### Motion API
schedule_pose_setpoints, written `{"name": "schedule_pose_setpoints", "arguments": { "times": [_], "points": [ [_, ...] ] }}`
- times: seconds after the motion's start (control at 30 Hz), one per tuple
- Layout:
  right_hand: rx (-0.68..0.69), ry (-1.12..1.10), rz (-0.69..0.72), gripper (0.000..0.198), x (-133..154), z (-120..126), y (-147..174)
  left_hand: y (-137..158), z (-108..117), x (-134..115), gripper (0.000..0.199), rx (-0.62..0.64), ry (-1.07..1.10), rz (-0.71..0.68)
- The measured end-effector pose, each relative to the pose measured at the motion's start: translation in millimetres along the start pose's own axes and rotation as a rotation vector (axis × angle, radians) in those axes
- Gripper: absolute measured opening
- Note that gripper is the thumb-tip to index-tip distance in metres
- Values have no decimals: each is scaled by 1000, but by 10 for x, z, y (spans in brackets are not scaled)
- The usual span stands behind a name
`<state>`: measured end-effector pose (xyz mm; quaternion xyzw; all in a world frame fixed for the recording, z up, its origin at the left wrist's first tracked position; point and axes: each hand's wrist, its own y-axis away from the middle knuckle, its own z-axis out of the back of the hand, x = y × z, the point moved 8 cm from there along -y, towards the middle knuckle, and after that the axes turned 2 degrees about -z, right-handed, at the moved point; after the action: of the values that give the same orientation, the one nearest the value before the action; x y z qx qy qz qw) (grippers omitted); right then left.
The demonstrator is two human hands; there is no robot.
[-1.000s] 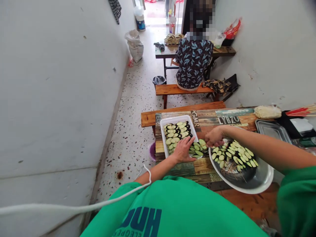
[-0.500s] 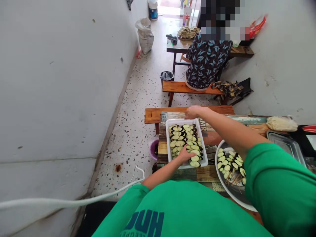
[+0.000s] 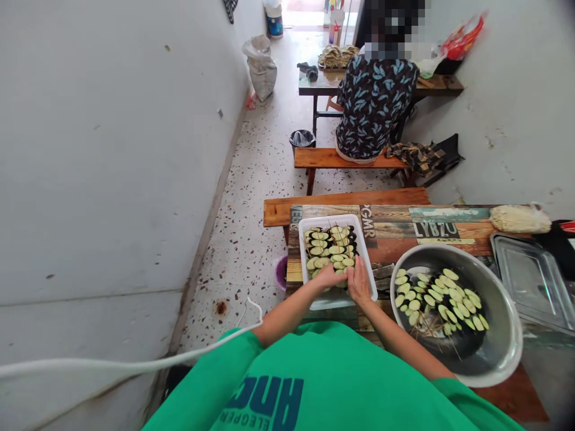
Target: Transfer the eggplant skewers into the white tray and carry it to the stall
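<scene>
A white rectangular tray (image 3: 369,272) on the table holds rows of skewered eggplant slices (image 3: 320,243), pale green with dark skin. My left hand (image 3: 329,277) is over the near part of the rows, its fingers closed on an eggplant skewer and partly hidden. Close beside it, my right hand (image 3: 358,282) rests along the tray's right side with fingers stretched out, touching the slices there. To the right stands a large metal basin (image 3: 505,323) with more skewered eggplant slices, their thin sticks pointing toward me.
A clear lid (image 3: 532,278) and a bagged pale bundle (image 3: 520,219) lie at the table's right. Wooden benches (image 3: 283,211) stand beyond the table. A person in a patterned shirt (image 3: 377,108) sits facing away. A white cable (image 3: 135,364) crosses at left.
My right hand has come back from beyond the tray's far edge to its near right side, beside my left hand. More of the basin now shows.
</scene>
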<state>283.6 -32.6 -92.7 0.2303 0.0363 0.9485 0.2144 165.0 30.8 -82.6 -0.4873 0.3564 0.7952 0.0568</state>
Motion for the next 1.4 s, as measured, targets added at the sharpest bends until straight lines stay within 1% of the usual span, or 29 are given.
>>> {"name": "schedule_pose_setpoints", "arguments": {
  "times": [0.03, 0.07, 0.1, 0.17, 0.2, 0.23, 0.27, 0.37, 0.5, 0.57, 0.63, 0.7, 0.73, 0.77, 0.83, 0.87, 0.93, 1.0, 1.03, 1.07, 1.1, 1.13, 1.17, 1.2, 1.23, 1.27, 1.3, 1.33, 1.4],
  "points": [
    [-16, 1, 16, 59, 37, -23, -18, 7, 82, 0, 33, 1, -64, 3],
    [-27, 7, 56, 62, 104, -41, -50, 18, 185, -18, 30, -38, -151, -11],
    [-36, 18, 95, 63, 178, -54, -88, 32, 287, -67, 29, -104, -256, -56],
    [-58, 58, 103, 63, 275, -66, -171, 72, 387, -239, 40, -235, -474, -239],
    [-67, 83, 89, 62, 299, -68, -205, 86, 370, -311, 47, -269, -562, -338],
    [-70, 107, 88, 60, 316, -70, -228, 84, 319, -346, 52, -269, -624, -414],
    [-68, 126, 100, 59, 323, -73, -237, 64, 251, -342, 55, -246, -675, -460],
    [-45, 137, 151, 61, 249, -89, -188, -39, 89, -220, 57, -164, -777, -510],
    [-22, 74, 91, 66, 47, -179, -84, -76, -13, -154, 60, -55, -824, -645],
    [-15, 46, 58, 66, 22, -250, -84, -77, -4, -168, 56, -45, -839, -658],
    [0, 32, 45, 66, 45, -308, -114, -78, 53, -197, 54, -122, -856, -621],
    [45, 32, 53, 67, 83, -338, -132, -56, 84, -212, 55, -198, -870, -596],
    [77, 39, 59, 67, 97, -336, -124, -40, 72, -205, 56, -202, -875, -597],
    [107, 50, 65, 68, 107, -313, -101, -24, 43, -186, 58, -177, -880, -606],
    [141, 65, 84, 70, 115, -192, -22, 4, -25, -133, 60, -91, -891, -617],
    [137, 56, 98, 70, 109, -88, 25, 13, -40, -113, 59, -65, -896, -609],
    [67, 2, 127, 66, 41, 216, 109, 25, -32, -126, 58, -85, -903, -588],
    [-76, -61, 121, 58, -186, 617, 183, 41, -47, -208, 58, -145, -908, -603],
    [-161, -78, 87, 55, -385, 830, 225, 50, -90, -258, 59, -161, -916, -631],
    [-239, -82, 19, 52, -648, 1031, 275, 55, -160, -299, 60, -155, -931, -666],
    [-290, -71, -87, 51, -967, 1200, 337, 52, -249, -321, 61, -130, -953, -701],
    [-311, -50, -227, 52, -1330, 1332, 418, 40, -341, -321, 62, -95, -980, -727],
    [-291, -20, -417, 54, -1731, 1414, 528, 18, -422, -303, 62, -67, -1010, -742],
    [-234, 10, -638, 56, -2137, 1449, 683, -10, -485, -271, 62, -49, -1039, -748],
    [-186, 15, -770, 56, -2451, 1468, 830, -41, -532, -234, 62, -40, -1065, -753],
    [-123, 6, -863, 54, -2705, 1450, 968, -70, -566, -195, 62, -37, -1086, -757],
    [-58, -9, -930, 50, -2902, 1406, 1093, -94, -593, -159, 63, -34, -1104, -764],
    [-6, -27, -966, 46, -3040, 1350, 1194, -114, -613, -128, 63, -33, -1118, -769],
    [61, -51, -1016, 43, -3198, 1214, 1337, -136, -637, -86, 63, -38, -1132, -772]
  ]
}}
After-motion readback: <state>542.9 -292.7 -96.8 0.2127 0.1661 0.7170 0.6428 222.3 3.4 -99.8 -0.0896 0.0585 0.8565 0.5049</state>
